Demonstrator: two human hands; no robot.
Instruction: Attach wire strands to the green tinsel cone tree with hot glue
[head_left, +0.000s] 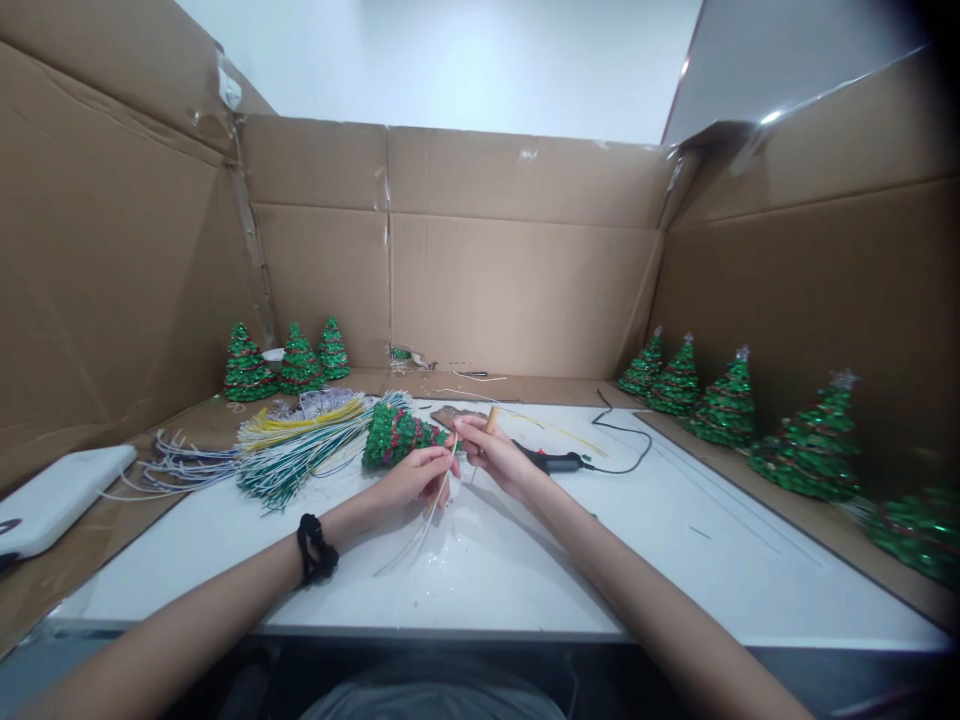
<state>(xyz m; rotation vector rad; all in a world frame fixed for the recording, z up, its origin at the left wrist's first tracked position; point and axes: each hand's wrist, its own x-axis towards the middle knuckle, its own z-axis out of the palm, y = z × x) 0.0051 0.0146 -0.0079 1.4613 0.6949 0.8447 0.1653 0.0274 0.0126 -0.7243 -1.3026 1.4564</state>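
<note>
1. L hand (429, 470): thumb + fingers pinching pale strands (424, 535); loose ends hang down twd the near edge of the table (675, 590), prob. so the long tails stay out of the way.
2. R hand (491, 450): fingertips pressed together at the upper end of the strands, just above L hand; prob. a two-point hold to keep that short stretch taut & steady. Exact finger contact too small to tell.
3. Wood handle (492, 419) also in R hand, sticking up past the fingers; looks tucked there so it needn't be put down.
4. Strands = betw. both hands, over mid table, just beside the lying tree (388, 436).
5. Lying tree on its side, tip twd the hands, base to the left; prob. parked close for easy reach.
6. Corded tool (561, 463), prob. a glue gun, lies behind R forearm, grip to the right; cord (643, 452) runs off to the back, likely to keep it clear of the work spot.
7. Wire pile (289, 462) (green, yellow, white) left of lying tree, fanned out, prob. so single pcs pull free.
8. L trees (298, 362) & R trees (724, 405) stand along the cardboard (525, 270), apparently kept off the mid table.
</note>
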